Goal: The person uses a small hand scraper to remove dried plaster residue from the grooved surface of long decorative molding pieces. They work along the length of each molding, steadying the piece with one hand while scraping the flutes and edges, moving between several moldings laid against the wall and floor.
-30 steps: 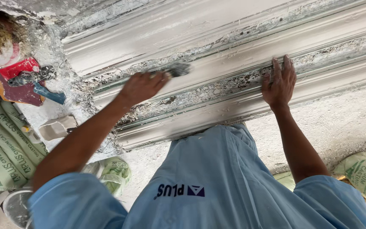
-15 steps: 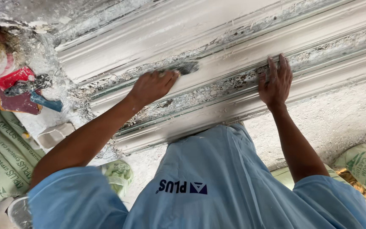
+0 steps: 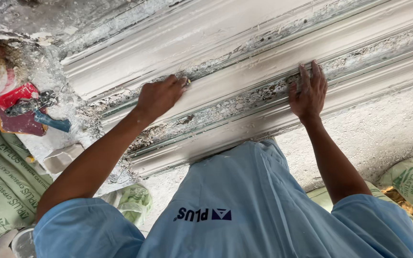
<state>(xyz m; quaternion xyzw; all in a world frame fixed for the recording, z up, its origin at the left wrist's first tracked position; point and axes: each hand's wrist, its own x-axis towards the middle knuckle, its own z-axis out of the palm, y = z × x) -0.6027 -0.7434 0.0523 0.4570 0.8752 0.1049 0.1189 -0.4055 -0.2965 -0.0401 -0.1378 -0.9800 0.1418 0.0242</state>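
- Since the earlier frames the left hand (image 3: 161,95) has slid right along the moulding, and the grey blade that stuck out past its knuckles is now almost wholly hidden; only a small tip of the tool (image 3: 187,82) shows
- That hand is clenched around the tool, pressed against a groove of the long white plaster moulding (image 3: 264,52)
- The right hand (image 3: 308,93) lies flat and open on a lower rib of the same moulding, fingers spread, grasping nothing
- The moulding runs slantwise across the view, its grooves crusted with grey, flaking plaster
- At the left edge lies a red scraper (image 3: 15,95) with a blue handle (image 3: 53,123), near green and white sacks (image 3: 1,186)
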